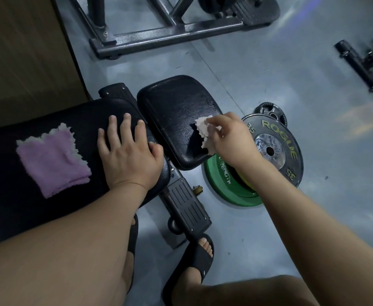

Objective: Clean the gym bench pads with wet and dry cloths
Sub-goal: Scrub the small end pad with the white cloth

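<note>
A black gym bench runs across the view, with a long back pad (48, 208) on the left and a smaller seat pad (172, 111) at centre. My left hand (128, 151) lies flat on the end of the back pad, fingers spread. My right hand (227, 138) pinches a pale pink cloth (203, 133) against the right part of the seat pad, whose surface looks wet and streaked. A folded purple cloth (53, 160) lies on the back pad, left of my left hand and not touching it.
A black Rogue weight plate (287, 151) leans on a green plate (223, 186) on the grey floor right of the bench. A steel rack base (170, 34) stands beyond the bench, a dumbbell handle (362, 69) far right. My sandalled feet (201, 255) are below, a brown panel (22, 51) on the left.
</note>
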{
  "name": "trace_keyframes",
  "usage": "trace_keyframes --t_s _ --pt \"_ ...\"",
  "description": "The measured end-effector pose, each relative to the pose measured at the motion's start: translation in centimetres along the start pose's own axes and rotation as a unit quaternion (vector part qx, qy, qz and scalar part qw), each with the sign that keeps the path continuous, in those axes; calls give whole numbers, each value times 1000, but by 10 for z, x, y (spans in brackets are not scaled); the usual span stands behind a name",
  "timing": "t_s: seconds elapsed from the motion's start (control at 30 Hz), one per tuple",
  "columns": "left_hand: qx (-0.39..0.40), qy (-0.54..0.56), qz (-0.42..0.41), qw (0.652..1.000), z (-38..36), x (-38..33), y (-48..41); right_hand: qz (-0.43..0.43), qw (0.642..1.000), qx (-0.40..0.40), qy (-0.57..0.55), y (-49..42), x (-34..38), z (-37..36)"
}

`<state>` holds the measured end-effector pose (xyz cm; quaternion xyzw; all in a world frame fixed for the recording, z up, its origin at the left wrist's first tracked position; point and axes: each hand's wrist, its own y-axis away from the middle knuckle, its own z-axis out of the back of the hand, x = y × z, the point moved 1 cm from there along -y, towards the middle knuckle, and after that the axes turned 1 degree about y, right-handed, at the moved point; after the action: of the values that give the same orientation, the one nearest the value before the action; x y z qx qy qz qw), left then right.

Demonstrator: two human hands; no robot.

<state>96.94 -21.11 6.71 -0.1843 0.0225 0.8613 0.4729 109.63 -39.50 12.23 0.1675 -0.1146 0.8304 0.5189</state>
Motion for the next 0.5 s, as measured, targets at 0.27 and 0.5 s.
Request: trace_keyframes --t_s 0.27,0.5 --pt "-4 -5 2 1000 -1 0 0 1 996 -34 86 -23 -16 -14" --pt "-2 -16 -1 1000 -2 0 0 116 992 5 52 18 19 -32"
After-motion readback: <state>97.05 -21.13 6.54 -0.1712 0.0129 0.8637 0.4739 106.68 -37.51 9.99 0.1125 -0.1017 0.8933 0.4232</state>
